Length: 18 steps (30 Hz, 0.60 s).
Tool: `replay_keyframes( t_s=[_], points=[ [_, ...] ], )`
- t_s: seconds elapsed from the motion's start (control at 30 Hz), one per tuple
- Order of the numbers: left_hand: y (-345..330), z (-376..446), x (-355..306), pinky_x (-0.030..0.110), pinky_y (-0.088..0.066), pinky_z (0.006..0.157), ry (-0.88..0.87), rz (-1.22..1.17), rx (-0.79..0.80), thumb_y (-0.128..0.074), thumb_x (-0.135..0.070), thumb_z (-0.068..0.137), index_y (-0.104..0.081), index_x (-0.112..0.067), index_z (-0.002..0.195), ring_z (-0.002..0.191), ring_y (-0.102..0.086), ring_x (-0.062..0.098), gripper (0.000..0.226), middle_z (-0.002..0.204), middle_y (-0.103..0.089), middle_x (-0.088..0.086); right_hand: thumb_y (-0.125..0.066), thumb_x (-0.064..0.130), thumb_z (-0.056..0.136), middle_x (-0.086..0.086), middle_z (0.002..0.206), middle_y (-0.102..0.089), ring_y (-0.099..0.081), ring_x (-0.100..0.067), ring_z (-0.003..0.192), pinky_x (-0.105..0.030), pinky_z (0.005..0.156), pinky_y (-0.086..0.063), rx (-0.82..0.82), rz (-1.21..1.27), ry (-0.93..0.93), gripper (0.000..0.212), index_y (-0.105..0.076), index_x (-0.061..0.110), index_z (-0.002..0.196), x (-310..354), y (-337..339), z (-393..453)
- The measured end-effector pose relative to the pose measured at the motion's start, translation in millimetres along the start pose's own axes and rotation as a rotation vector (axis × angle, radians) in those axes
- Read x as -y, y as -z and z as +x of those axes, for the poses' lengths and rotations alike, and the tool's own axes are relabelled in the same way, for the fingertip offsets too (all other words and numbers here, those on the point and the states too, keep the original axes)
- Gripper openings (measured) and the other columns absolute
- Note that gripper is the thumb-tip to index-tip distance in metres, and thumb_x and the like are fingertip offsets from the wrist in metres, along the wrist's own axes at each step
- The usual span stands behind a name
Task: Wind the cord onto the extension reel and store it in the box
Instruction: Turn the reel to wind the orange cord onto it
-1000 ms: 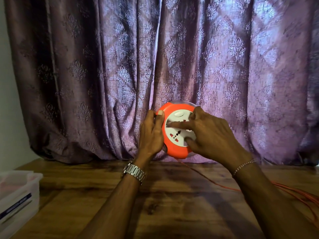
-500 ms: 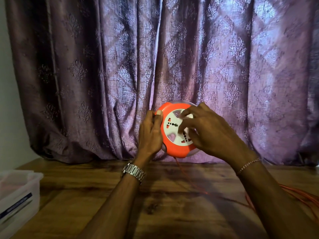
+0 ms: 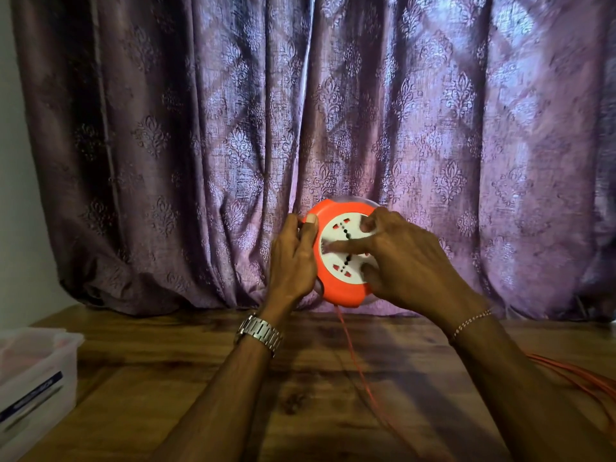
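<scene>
Since half a second ago my right hand [image 3: 405,258] has spun the white socket face around, left hand [image 3: 292,258] clamped on the orange extension reel [image 3: 336,288], but plenty of orange cord [image 3: 363,388] trails over the table [image 3: 333,411], box [image 3: 36,371] waiting empty-ish at left.

The reel [image 3: 336,288] has a bright orange casing with a white round face, and that face carries small red and black socket marks. An orange cord [image 3: 358,368] runs down from it, thin against the table [image 3: 316,395], which is warm brown wood with darker streaks in the grain. More orange cord loops lie at the right edge. The curtain [image 3: 200,128] behind is dusky purple, woven with a repeating damask motif set in diamonds. The box [image 3: 36,371] is whitish, translucent, with a dark blue label stripe. A silver watch [image 3: 260,332] and a pale beaded bracelet [image 3: 471,321] show on the wrists.
</scene>
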<state>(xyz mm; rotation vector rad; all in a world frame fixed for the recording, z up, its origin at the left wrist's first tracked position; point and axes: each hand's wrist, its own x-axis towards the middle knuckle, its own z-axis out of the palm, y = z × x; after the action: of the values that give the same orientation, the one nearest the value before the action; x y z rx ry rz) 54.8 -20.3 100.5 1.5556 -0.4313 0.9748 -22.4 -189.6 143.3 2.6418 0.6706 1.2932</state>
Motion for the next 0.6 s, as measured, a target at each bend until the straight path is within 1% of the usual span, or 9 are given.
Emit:
replay_keyframes(
  t_s=[0.07,0.17,0.23,0.3,0.4,0.43,0.47,0.53,0.6],
  points=[
    [-0.7,0.3,0.8,0.066,-0.052,0.074,0.001,-0.007,0.001,-0.044,-0.070,0.093,-0.048,-0.032,0.078,0.070,-0.056,0.037,0.041,0.069,-0.056,-0.003,-0.060,0.050,0.069,0.000,0.112,-0.056,-0.059,-0.022,0.100,-0.033,0.069,-0.047,-0.037,0.024,-0.067,0.060,-0.046,0.062,0.126,-0.8,-2.8,-1.9],
    [-1.2,0.4,2.4,0.064,-0.051,0.074,-0.012,0.003,-0.013,-0.044,-0.070,0.093,-0.048,-0.028,0.079,0.067,-0.052,0.026,0.044,0.067,-0.057,-0.006,-0.053,0.075,0.060,0.004,0.098,-0.068,-0.065,-0.025,0.090,-0.035,0.068,-0.050,-0.096,0.065,-0.175,0.067,-0.048,0.059,0.125,0.0,-7.1,-0.4],
    [-1.9,0.8,2.8,0.067,-0.049,0.076,0.001,-0.032,-0.009,-0.046,-0.068,0.093,-0.047,-0.032,0.075,0.068,-0.049,0.023,0.040,0.066,-0.055,-0.006,-0.047,0.083,0.059,0.003,0.086,-0.072,-0.067,-0.026,0.084,-0.033,0.066,-0.051,-0.135,0.081,-0.221,0.070,-0.054,0.054,0.123,0.4,-8.3,2.0],
    [-2.0,1.9,3.2,0.069,-0.049,0.076,0.014,-0.055,-0.010,-0.048,-0.067,0.093,-0.046,-0.034,0.074,0.070,-0.050,0.025,0.038,0.067,-0.052,-0.005,-0.047,0.082,0.064,0.003,0.082,-0.073,-0.067,-0.026,0.081,-0.032,0.062,-0.049,-0.179,0.053,-0.206,0.068,-0.059,0.048,0.121,0.3,-7.3,2.8],
    [-1.2,2.9,2.5,0.068,-0.049,0.077,0.011,-0.060,-0.017,-0.047,-0.066,0.093,-0.047,-0.033,0.076,0.071,-0.051,0.030,0.037,0.070,-0.054,-0.005,-0.054,0.073,0.073,0.006,0.088,-0.070,-0.060,-0.023,0.089,-0.031,0.059,-0.045,-0.182,0.038,-0.114,0.060,-0.062,0.039,0.121,0.2,-3.9,2.7],
    [-0.9,3.1,2.3,0.068,-0.049,0.077,0.007,-0.064,-0.014,-0.047,-0.066,0.094,-0.048,-0.034,0.076,0.070,-0.051,0.028,0.037,0.070,-0.055,-0.007,-0.058,0.066,0.076,0.006,0.093,-0.068,-0.057,-0.023,0.092,-0.032,0.059,-0.045,-0.182,0.059,-0.083,0.053,-0.064,0.035,0.119,0.2,-3.0,2.7],
    [-0.6,3.2,2.4,0.067,-0.049,0.077,0.001,-0.063,-0.015,-0.047,-0.066,0.094,-0.048,-0.035,0.075,0.070,-0.050,0.025,0.036,0.068,-0.055,-0.008,-0.064,0.056,0.079,0.004,0.096,-0.067,-0.056,-0.024,0.094,-0.033,0.060,-0.046,-0.191,0.095,-0.047,0.044,-0.067,0.032,0.115,0.5,-1.8,2.8],
    [0.4,3.4,2.5,0.067,-0.049,0.077,-0.002,-0.053,-0.019,-0.046,-0.066,0.094,-0.048,-0.033,0.076,0.069,-0.050,0.026,0.037,0.068,-0.055,-0.009,-0.072,0.026,0.080,0.003,0.102,-0.066,-0.055,-0.025,0.095,-0.033,0.063,-0.046,-0.215,0.139,0.030,0.021,-0.072,0.028,0.101,-1.2,-0.4,3.5],
    [1.3,3.4,2.5,0.068,-0.048,0.079,0.005,-0.060,-0.022,-0.046,-0.066,0.093,-0.047,-0.030,0.077,0.071,-0.051,0.030,0.040,0.071,-0.054,-0.006,-0.070,0.003,0.073,0.005,0.117,-0.064,-0.053,-0.024,0.101,-0.026,0.066,-0.039,-0.135,0.143,0.083,0.037,-0.072,0.034,0.094,-3.3,-0.9,4.6]
  ],
)
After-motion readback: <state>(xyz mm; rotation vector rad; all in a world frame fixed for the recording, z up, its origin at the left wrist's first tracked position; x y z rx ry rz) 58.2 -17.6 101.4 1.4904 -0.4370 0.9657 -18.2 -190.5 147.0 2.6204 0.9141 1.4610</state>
